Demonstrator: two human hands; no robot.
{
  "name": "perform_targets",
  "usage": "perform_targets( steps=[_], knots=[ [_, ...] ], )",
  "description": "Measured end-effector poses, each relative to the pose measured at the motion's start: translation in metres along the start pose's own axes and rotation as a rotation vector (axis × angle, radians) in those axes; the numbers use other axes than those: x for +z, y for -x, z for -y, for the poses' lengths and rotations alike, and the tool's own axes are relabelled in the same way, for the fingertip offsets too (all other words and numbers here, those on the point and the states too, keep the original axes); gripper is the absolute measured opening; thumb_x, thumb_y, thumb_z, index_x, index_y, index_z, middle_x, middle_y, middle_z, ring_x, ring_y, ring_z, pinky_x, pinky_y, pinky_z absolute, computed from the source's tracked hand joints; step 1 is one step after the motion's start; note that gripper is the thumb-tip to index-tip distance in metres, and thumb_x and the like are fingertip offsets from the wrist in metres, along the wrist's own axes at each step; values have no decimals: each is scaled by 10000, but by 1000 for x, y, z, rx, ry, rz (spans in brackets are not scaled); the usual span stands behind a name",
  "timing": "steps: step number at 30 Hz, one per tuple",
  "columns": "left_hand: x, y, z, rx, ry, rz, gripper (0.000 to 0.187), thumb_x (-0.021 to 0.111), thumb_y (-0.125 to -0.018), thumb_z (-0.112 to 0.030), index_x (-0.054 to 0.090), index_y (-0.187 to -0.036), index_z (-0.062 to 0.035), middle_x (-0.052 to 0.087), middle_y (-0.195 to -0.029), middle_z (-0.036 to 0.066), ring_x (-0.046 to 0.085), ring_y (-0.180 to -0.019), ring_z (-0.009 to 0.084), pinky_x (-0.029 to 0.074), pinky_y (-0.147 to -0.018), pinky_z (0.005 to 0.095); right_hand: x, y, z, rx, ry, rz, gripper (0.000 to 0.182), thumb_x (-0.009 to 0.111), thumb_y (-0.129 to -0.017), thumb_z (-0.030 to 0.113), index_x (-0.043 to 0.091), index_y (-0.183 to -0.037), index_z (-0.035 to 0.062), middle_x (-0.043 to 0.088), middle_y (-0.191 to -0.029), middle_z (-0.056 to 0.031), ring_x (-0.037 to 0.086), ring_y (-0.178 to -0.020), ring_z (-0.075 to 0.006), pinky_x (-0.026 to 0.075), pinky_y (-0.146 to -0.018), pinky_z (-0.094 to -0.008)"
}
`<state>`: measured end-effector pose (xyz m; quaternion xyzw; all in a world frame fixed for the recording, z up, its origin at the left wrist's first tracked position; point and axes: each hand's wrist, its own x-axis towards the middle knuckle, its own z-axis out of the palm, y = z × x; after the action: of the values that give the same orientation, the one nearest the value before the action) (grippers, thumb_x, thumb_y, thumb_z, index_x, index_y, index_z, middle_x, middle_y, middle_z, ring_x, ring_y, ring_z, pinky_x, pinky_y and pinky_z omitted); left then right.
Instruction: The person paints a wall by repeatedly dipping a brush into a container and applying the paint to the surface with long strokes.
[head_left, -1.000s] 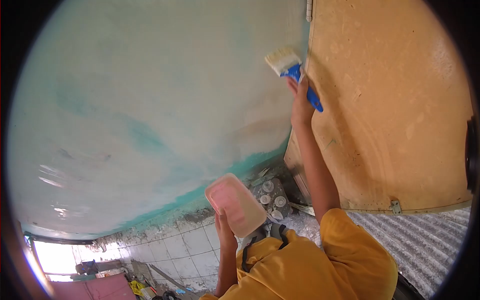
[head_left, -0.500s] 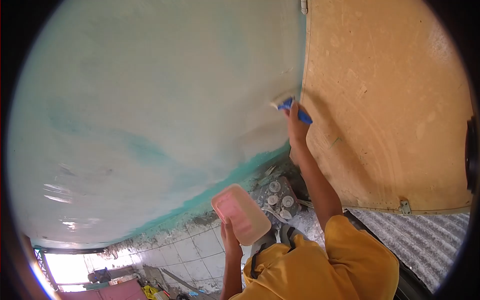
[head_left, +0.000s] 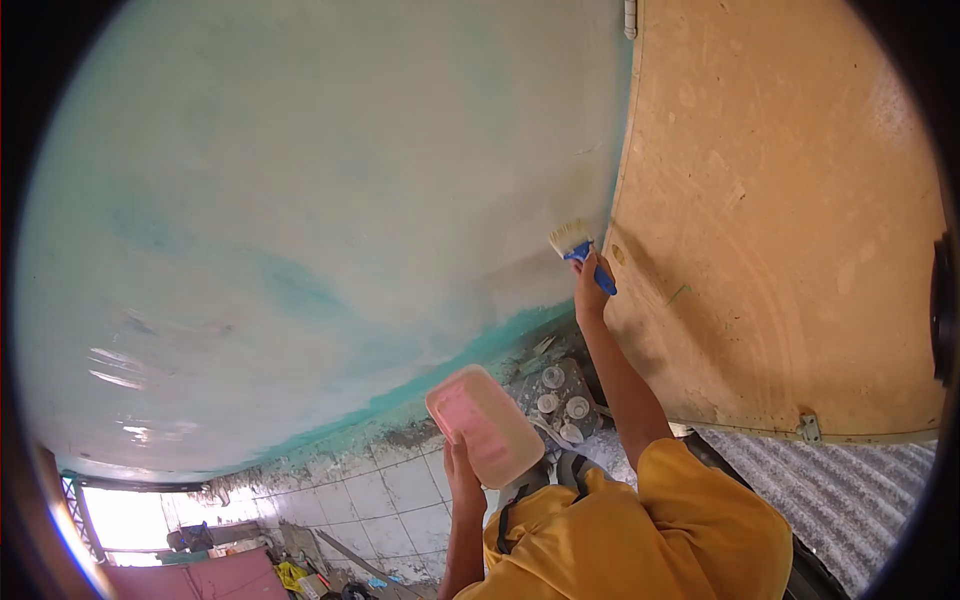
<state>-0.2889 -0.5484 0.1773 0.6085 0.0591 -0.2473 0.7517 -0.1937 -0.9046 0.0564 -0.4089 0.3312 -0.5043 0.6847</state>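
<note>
My right hand [head_left: 590,285] grips a paintbrush [head_left: 578,252] by its blue handle. The pale bristles point up and left against the wall [head_left: 400,180], close to the corner by the tan wooden panel. The wall is whitish, with teal patches showing through and a teal strip along its lower edge. Lower down, my left hand [head_left: 462,470] holds a pink plastic tub [head_left: 485,425], its fingers mostly hidden beneath the tub. A lighter band covers the tub's right side.
A tan wooden panel [head_left: 760,220] with a metal hinge [head_left: 809,428] stands at right. Several whitish round containers [head_left: 553,377] sit on a dark, stained surface below the corner. White tiles [head_left: 390,515] and corrugated sheeting [head_left: 800,490] lie lower; clutter [head_left: 300,575] fills the bottom left.
My right hand has moved the paintbrush down the wall beside the corner, and its bristles look more spread. The view has shifted slightly. My left hand still holds the tub in nearly the same place.
</note>
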Motion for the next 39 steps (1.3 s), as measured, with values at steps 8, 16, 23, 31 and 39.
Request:
perform_targets(
  steps=[8,16,23,31,39],
  knots=[
    [0,5,-1,-12,10,-15,618,503,-1021,-506,452,-1362,7,543,-1280,110,539,-1189,189,459,-1001,353,59,-1,91,-120,-39,30,353,584,-1009,254,613,-1162,-63,670,-1007,-124,689,-871,-182,583,-781,-285],
    [3,8,-2,7,11,-47,593,499,-1027,-484,468,-1349,13,538,-1253,92,525,-1150,166,443,-987,328,69,19,113,-258,-133,157,491,531,-1037,342,533,-1319,-60,599,-1238,-167,679,-1053,-277,533,-959,-364],
    [-1,8,1,-2,37,-56,623,510,-1023,-480,448,-1397,14,544,-1282,100,530,-1178,175,444,-999,328,0,7,-18,-45,64,83,483,546,-1028,360,540,-1286,-48,639,-1148,-162,693,-1011,-281,548,-924,-357],
    [-9,3,1,-35,26,-40,639,521,-1018,-497,451,-1392,17,548,-1285,100,535,-1178,177,442,-1002,329,5,28,56,231,-164,82,475,434,-1022,371,599,-1313,33,662,-1161,-154,663,-1093,-266,509,-986,-329],
    [-22,-20,-9,-127,5,91,630,520,-1023,-489,447,-1397,14,545,-1290,98,531,-1186,175,438,-1008,325,39,43,109,55,-194,94,438,460,-1051,339,541,-1325,7,588,-1279,-137,628,-1152,-237,445,-1073,-353]
  ],
)
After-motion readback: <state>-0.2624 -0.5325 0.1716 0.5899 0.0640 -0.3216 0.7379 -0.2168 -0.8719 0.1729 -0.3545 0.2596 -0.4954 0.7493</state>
